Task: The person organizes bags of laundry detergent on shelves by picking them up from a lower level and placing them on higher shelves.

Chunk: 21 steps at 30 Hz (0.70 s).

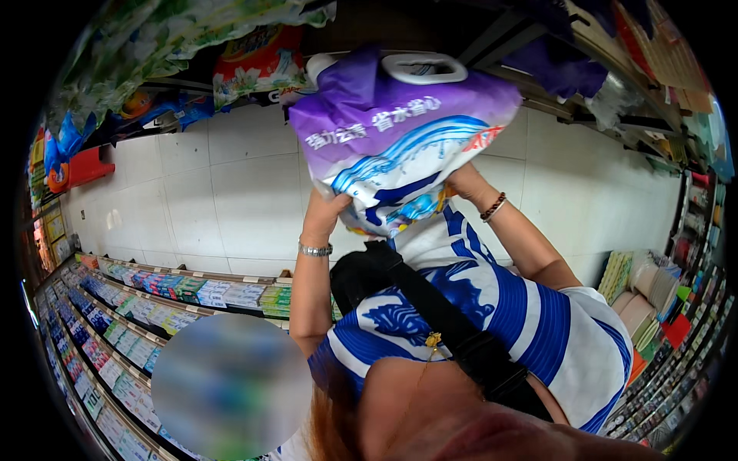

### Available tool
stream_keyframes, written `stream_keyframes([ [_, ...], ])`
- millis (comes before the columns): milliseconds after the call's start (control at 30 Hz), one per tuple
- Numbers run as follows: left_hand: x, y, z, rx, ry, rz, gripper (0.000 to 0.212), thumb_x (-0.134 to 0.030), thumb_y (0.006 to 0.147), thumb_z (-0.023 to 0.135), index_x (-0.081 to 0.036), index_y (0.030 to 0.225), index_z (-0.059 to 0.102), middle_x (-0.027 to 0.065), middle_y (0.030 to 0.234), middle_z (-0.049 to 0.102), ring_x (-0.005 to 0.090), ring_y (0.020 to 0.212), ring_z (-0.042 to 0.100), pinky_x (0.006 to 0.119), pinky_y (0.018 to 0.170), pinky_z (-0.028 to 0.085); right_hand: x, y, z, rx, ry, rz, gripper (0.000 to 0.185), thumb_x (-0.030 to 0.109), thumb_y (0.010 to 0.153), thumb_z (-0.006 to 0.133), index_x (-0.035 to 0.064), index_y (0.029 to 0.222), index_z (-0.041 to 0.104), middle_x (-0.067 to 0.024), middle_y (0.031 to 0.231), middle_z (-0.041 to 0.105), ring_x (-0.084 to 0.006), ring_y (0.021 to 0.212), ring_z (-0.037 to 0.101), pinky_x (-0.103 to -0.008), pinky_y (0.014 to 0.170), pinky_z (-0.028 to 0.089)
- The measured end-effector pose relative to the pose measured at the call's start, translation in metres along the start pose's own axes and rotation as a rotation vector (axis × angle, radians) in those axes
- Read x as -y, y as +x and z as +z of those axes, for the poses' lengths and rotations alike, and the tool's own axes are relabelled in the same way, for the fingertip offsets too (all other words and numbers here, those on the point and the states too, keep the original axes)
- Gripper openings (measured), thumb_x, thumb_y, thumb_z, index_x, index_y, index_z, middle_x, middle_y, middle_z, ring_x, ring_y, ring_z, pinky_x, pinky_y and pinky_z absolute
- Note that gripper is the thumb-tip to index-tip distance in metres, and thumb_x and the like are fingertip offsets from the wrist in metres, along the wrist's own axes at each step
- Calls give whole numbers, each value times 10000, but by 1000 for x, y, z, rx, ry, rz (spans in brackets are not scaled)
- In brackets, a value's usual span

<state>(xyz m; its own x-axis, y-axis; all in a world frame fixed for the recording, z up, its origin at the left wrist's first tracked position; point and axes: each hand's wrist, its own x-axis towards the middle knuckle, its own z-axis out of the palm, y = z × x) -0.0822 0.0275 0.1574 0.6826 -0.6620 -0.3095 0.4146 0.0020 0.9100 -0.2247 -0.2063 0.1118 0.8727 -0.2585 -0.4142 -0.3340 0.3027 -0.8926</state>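
Observation:
A large purple and white plastic bag of laundry detergent (403, 132) with a white carry handle hangs in front of me, held between both hands. My left hand (466, 183) grips its lower right side, its fingers partly hidden behind the bag. At the lower left edge, my right hand (331, 210) holds the bag with the thumb on the front face. The bag's handle end points away from me, towards the shelving.
Shelves with red and green detergent bags (259, 60) run along the far side. Boxed goods (213, 293) fill shelving at the lower left. Stacked bowls or plates (640, 305) stand at the right. Pale floor tiles (248, 178) lie between. A red object (89, 167) is at the far left.

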Motion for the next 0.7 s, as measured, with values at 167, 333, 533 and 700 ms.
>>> stream_keyframes([
  [167, 43, -35, -60, -118, -66, -135, 407, -215, 788, 590, 24, 1100, 483, 51, 1027, 543, 139, 918, 507, 272, 822, 387, -52, 19, 53, 9, 138, 284, 433, 75, 697, 654, -57, 1065, 468, -133, 1000, 565, -191, 903, 560, -300, 789, 459],
  [333, 72, -51, -73, -243, -125, -168, 400, -243, 813, 568, 31, 1094, 495, 64, 1032, 552, 136, 918, 515, 271, 809, 403, -48, 21, 69, 125, 115, 308, 361, 128, 752, 640, -52, 1038, 510, -101, 965, 592, -161, 861, 566, -280, 776, 456],
  [533, 92, -51, -89, -218, -120, -207, 446, -268, 848, 535, 29, 1166, 434, 84, 1095, 532, 156, 964, 519, 277, 835, 413, -57, 29, 70, 150, 59, 282, 344, 187, 781, 627, -35, 1027, 533, -96, 946, 604, -151, 835, 570, -272, 746, 456],
  [700, 102, -31, -96, -281, -73, -139, 512, -345, 782, 605, 58, 1082, 507, 130, 971, 592, 167, 856, 570, 246, 742, 452, -40, 28, 77, 99, -267, 221, 220, 114, 812, 543, -43, 966, 549, -99, 913, 609, -168, 803, 577, -291, 749, 454],
])
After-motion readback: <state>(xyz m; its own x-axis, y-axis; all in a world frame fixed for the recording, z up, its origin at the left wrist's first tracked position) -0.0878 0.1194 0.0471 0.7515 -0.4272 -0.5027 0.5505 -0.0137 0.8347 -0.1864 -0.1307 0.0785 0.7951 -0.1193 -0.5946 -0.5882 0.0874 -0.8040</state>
